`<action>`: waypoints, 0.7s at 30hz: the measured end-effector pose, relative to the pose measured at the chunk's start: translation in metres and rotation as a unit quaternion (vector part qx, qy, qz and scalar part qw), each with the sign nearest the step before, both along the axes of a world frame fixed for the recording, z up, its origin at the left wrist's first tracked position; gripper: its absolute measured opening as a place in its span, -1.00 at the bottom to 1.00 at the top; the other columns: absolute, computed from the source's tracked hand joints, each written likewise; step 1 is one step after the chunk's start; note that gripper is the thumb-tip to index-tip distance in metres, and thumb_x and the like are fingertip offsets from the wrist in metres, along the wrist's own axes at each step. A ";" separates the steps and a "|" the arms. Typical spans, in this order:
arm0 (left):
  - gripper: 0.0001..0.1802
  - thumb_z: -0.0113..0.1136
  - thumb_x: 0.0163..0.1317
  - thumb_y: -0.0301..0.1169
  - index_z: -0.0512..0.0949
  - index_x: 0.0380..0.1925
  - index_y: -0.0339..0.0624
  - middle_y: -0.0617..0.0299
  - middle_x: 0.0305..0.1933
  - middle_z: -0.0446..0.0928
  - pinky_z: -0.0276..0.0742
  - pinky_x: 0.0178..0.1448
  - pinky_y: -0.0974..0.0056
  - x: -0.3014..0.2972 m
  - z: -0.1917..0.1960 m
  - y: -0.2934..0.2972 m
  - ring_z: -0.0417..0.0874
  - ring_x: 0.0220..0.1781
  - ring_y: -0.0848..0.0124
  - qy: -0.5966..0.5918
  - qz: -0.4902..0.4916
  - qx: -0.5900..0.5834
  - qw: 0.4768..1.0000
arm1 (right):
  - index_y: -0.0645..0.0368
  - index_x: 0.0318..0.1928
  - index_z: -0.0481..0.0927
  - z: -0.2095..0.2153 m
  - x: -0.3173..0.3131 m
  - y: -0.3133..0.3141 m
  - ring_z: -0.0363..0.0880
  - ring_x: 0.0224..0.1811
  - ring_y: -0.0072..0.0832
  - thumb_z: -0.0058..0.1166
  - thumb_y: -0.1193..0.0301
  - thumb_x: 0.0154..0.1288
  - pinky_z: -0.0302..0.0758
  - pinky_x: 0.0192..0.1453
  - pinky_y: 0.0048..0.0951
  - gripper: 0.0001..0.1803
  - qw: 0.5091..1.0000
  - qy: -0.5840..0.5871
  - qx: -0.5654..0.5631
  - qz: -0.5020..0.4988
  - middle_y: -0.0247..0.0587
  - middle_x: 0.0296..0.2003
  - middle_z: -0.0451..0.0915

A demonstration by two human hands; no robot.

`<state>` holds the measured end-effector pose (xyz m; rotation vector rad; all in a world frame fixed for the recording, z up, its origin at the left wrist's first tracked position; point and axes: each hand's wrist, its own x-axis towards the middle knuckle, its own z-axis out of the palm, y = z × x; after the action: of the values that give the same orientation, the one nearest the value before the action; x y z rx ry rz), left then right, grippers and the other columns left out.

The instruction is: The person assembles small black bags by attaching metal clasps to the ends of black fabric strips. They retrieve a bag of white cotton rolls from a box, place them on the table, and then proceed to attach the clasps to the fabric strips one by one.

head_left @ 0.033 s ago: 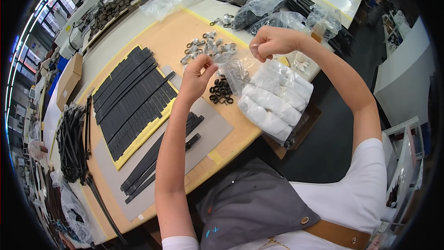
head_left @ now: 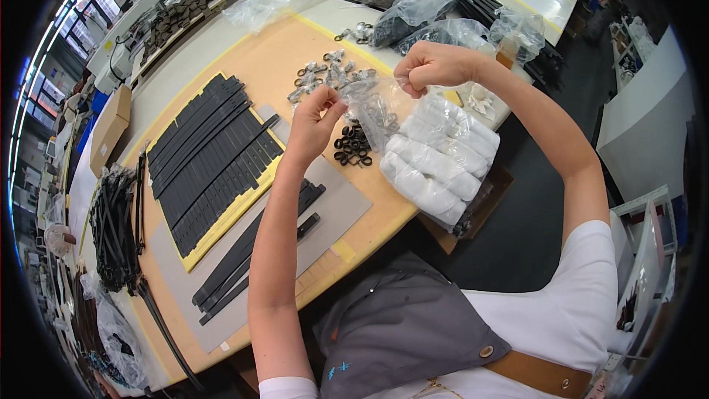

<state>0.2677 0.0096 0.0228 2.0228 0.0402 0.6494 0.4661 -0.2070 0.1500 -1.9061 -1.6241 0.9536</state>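
My left hand [head_left: 316, 117] and my right hand [head_left: 430, 66] both pinch the rim of a small clear plastic bag [head_left: 373, 107] holding metal parts, stretched between them above the table. Under the bag lies a pile of black rings [head_left: 353, 146]. Just beyond it sits a scatter of silver metal buckles [head_left: 325, 74]. To the right a large clear bag of white rolled pieces [head_left: 437, 159] rests at the table edge.
Rows of black straps [head_left: 210, 155] lie on a yellow-edged board to the left, more straps [head_left: 255, 251] on a grey sheet nearer me. A bundle of black straps [head_left: 111, 229] sits far left. Clear bags [head_left: 413, 0] crowd the far side. A cardboard box [head_left: 109, 129] stands at left.
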 end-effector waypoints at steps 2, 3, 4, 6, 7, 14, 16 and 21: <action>-0.86 0.28 0.51 -0.44 0.54 -0.20 -0.25 0.33 -0.29 0.56 0.54 -0.03 0.28 0.004 -0.006 -0.004 0.59 -0.18 0.50 0.007 -0.009 -0.062 0.998 | 0.30 -0.49 0.64 -0.009 -0.007 0.001 0.70 -0.40 -0.45 -0.04 0.36 0.17 0.56 -0.18 -0.44 -0.72 0.996 0.041 0.071 0.022 -0.19 -0.48 0.71; -0.85 0.28 0.52 -0.42 0.53 -0.10 -0.26 0.32 -0.25 0.57 0.55 -0.02 0.30 0.005 -0.009 -0.005 0.60 -0.17 0.50 0.006 -0.020 -0.102 0.995 | 0.28 -0.49 0.57 -0.011 -0.011 0.001 0.64 -0.49 -0.49 -0.10 0.37 0.26 0.55 -0.23 -0.42 -0.71 0.998 0.002 0.060 0.018 -0.20 -0.50 0.69; -0.80 0.27 0.53 -0.40 0.52 0.00 -0.26 0.31 -0.21 0.58 0.56 -0.01 0.31 0.006 -0.012 -0.007 0.61 -0.17 0.50 0.004 -0.031 -0.142 0.989 | 0.26 -0.49 0.54 -0.012 -0.014 0.001 0.63 -0.50 -0.50 -0.12 0.37 0.29 0.54 -0.24 -0.41 -0.71 0.998 -0.005 0.057 0.002 -0.22 -0.51 0.68; -0.61 0.27 0.54 -0.34 0.42 0.21 -0.28 0.24 -0.10 0.59 0.57 0.04 0.31 0.006 -0.014 -0.016 0.64 -0.13 0.48 0.001 -0.033 -0.216 0.976 | 0.24 -0.48 0.48 -0.017 -0.016 -0.005 0.61 -0.53 -0.53 -0.15 0.37 0.35 0.54 -0.25 -0.40 -0.72 0.998 -0.018 0.048 -0.037 -0.25 -0.52 0.66; -0.49 0.26 0.55 -0.31 0.34 0.33 -0.28 0.19 -0.02 0.59 0.58 0.07 0.29 0.003 -0.016 -0.021 0.66 -0.10 0.45 0.000 -0.022 -0.250 0.968 | 0.20 -0.46 0.42 -0.018 -0.015 -0.007 0.58 -0.57 -0.54 -0.18 0.37 0.43 0.51 -0.28 -0.44 -0.71 0.995 -0.027 0.088 -0.049 -0.32 -0.57 0.57; 0.37 0.66 0.12 -0.04 -0.12 0.62 -0.41 -0.21 0.46 0.32 0.54 0.37 0.06 -0.030 -0.037 -0.118 0.48 0.37 0.12 0.136 -0.131 -0.249 0.950 | 0.21 -0.33 0.41 0.035 -0.043 -0.046 0.19 -0.54 -0.69 -0.22 0.37 0.54 0.19 -0.44 -0.52 -0.74 0.905 -0.145 0.372 -0.146 -0.46 -0.57 0.28; 0.39 0.66 0.10 -0.02 -0.14 0.63 -0.38 -0.21 0.50 0.29 0.47 0.45 0.03 -0.035 -0.033 -0.150 0.43 0.45 0.10 0.153 -0.161 -0.254 0.941 | 0.22 -0.25 0.44 0.057 -0.067 -0.074 0.15 -0.55 -0.70 -0.22 0.36 0.58 0.13 -0.45 -0.53 -0.75 0.884 -0.180 0.392 -0.179 -0.48 -0.57 0.27; 0.39 0.54 0.13 0.21 -0.13 0.66 -0.26 -0.15 0.56 0.23 0.20 0.64 0.03 -0.044 -0.022 -0.189 0.26 0.62 0.06 0.116 -0.250 -0.335 0.901 | 0.19 -0.26 0.45 0.103 -0.096 -0.141 0.16 -0.60 -0.72 -0.21 0.32 0.63 0.11 -0.53 -0.63 -0.72 0.856 -0.051 0.395 -0.328 -0.51 -0.57 0.27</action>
<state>0.2240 -0.1793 0.0006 1.3412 -0.1022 0.0352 0.3704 -0.3482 0.2533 -1.6876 -1.0081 -0.1108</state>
